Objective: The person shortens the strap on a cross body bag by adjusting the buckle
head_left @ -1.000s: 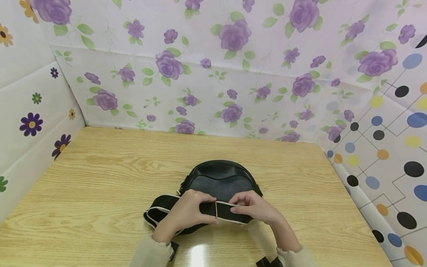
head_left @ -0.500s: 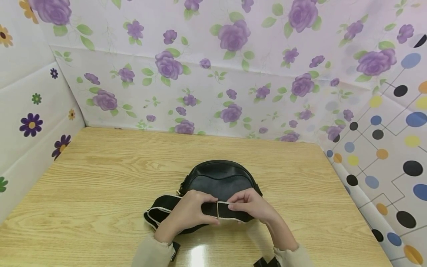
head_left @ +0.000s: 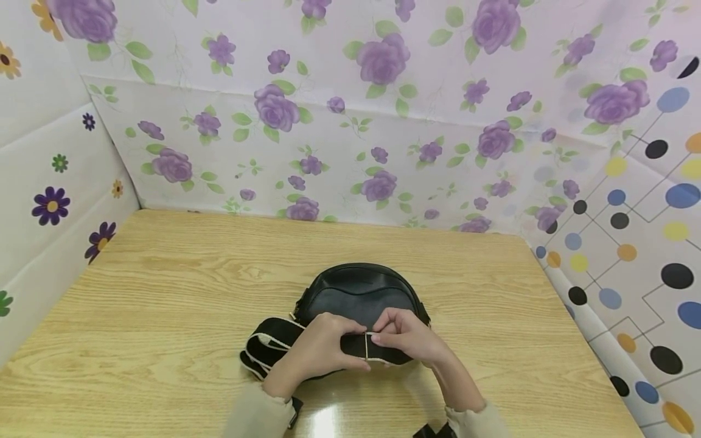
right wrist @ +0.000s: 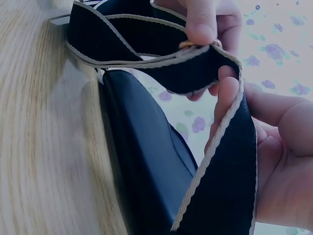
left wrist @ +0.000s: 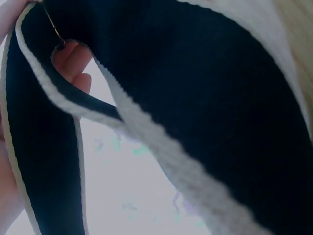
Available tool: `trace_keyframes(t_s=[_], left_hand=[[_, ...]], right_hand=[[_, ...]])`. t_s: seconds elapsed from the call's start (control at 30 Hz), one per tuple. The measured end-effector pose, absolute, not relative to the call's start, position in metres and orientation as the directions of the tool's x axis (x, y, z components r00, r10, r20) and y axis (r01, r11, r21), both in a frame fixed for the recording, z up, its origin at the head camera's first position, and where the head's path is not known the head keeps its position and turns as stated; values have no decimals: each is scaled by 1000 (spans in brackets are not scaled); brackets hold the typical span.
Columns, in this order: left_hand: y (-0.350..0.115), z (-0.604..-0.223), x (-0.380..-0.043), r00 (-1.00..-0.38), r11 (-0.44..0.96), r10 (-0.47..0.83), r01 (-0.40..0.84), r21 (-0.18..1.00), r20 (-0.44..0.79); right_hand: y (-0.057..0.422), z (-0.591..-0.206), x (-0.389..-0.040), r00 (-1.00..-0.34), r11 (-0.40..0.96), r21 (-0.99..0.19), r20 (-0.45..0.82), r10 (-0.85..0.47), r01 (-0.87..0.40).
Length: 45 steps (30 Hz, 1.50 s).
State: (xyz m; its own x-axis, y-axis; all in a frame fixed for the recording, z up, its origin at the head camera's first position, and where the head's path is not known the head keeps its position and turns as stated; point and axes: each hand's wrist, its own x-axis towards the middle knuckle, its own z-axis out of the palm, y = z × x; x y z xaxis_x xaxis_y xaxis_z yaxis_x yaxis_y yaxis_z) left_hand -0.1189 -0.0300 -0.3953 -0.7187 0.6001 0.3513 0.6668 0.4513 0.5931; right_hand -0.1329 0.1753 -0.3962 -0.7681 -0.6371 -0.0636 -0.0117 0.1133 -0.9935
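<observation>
One buckle [head_left: 366, 346] has shifted rightward; left hand [head_left: 320, 345] grips it; right hand [head_left: 409, 336] pinches one strap [right wrist: 225, 166].

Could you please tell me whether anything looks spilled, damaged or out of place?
Nothing stands out: the left hand and right hand hold the black strap near the bag, and the bright patch on the table looks like glare, not a spill.

Pale wood-grain tabletop [head_left: 164, 292]; behind it, a creased white backdrop [head_left: 328, 143] with purple roses and green leaves; left wall covering [head_left: 52, 146] printed with purple, orange and green flowers; right wall covering [head_left: 594, 280] in coloured dots, thin lines linking them; bright glare [head_left: 324, 421] on the tabletop's near part; left wrist background washed out, perhaps the same rose print.
</observation>
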Motion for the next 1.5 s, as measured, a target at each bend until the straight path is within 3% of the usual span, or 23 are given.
trace_keyframes(t_s=[0.3, 0.5, 0.73, 1.1, 1.5], left_hand=[[-25, -398, -119, -677, 412, 619, 711, 570, 398], [-28, -395, -119, -666, 424, 615, 730, 535, 422], [-31, -393, -121, -663, 434, 616, 737, 519, 427], [-37, -397, -123, -697, 461, 582, 708, 535, 420], [-45, -397, -125, -733, 477, 576, 661, 580, 361]], right_hand=[[172, -397, -133, -776, 124, -992, -101, -623, 29], [177, -396, -134, -795, 205, -979, -113, -596, -14], [188, -398, -135, -765, 231, -969, -82, -639, -89], [197, -403, -137, -751, 248, -946, -9, -660, -207], [187, -401, -135, -758, 187, -970, -4, -652, -156]])
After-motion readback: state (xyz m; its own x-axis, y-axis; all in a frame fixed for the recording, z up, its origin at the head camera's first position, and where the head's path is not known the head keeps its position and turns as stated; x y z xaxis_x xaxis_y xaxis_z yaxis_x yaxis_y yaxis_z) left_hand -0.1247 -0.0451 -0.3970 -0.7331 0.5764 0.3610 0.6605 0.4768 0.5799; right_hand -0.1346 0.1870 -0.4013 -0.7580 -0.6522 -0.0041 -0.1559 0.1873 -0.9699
